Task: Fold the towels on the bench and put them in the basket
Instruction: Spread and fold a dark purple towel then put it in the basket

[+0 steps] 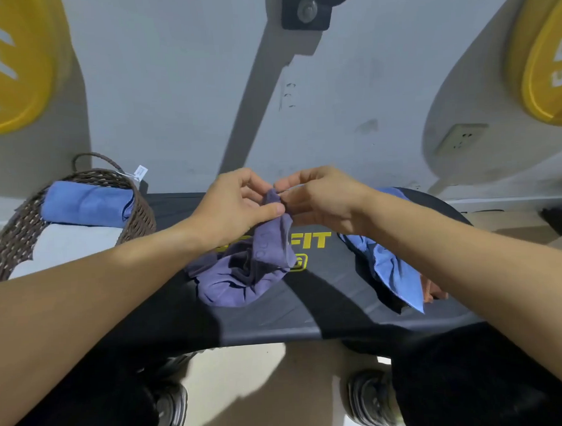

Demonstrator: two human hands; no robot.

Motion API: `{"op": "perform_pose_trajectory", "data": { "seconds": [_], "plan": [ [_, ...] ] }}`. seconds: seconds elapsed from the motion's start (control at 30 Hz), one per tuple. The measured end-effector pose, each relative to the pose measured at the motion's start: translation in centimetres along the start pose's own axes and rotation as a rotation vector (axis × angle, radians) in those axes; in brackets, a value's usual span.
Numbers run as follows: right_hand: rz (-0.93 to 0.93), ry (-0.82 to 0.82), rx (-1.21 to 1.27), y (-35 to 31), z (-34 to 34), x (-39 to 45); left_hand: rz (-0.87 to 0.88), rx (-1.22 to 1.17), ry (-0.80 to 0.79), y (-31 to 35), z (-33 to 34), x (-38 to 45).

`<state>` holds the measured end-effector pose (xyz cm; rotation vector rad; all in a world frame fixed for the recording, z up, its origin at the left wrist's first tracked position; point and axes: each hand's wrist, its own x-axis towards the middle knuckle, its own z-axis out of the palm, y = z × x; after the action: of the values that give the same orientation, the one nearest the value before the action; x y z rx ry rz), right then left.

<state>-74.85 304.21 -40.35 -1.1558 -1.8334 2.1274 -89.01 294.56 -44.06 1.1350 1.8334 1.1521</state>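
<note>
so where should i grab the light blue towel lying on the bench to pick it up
Pinch the pointed near corner of the light blue towel from the near side with the right hand; that corner lies flat and exposed on the bench, while the far part is under the arm.

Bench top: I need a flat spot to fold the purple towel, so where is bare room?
Bare bench lies along the near edge, in front of the purple towel, and between it and the basket. The right side is crowded by the blue towel and an orange cloth.

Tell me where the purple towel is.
Head view, centre: the purple towel lies bunched on the bench, one corner pinched up by both hands, left and right.
</note>
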Motion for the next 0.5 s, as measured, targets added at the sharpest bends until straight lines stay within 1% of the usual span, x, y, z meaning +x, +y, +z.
{"op": "perform_pose_trajectory", "data": {
  "seconds": [0.07,0.1,0.2,0.27,0.3,0.33,0.4,0.43,0.5],
  "plan": [
    [-0.060,0.001,0.009,-0.6,0.6,-0.6,0.009,-0.019,0.036,0.3,-0.8,-0.3],
    [-0.104,0.001,-0.028,-0.8,0.9,-1.0,0.018,-0.033,0.043,0.6,-1.2,-0.5],
    [-0.273,0.024,-0.296,-0.9,1.6,-2.3,0.034,-0.106,0.040,1.0,-2.5,-1.5],
    [-0.413,0.086,-0.507,-0.9,2.0,-3.0,0.052,-0.161,0.031,1.6,-3.1,-2.2],
    [-0.466,0.121,-0.558,-0.9,2.2,-3.2,0.068,-0.177,0.033,1.9,-3.3,-2.5],
    [-0.498,0.157,-0.559,-1.0,2.3,-3.3,0.086,-0.182,0.040,2.2,-3.5,-2.7],
    [-0.516,0.214,-0.472,-1.1,2.4,-3.5,0.101,-0.189,0.086,3.0,-3.6,-3.0],
    [-0.513,0.239,-0.434,-1.0,2.5,-3.5,0.083,-0.220,0.115,3.3,-3.6,-3.1],
    [-0.492,0.283,-0.400,-0.3,2.9,-3.5,-0.014,-0.363,0.144,4.1,-3.4,-3.4]
  ]
}}
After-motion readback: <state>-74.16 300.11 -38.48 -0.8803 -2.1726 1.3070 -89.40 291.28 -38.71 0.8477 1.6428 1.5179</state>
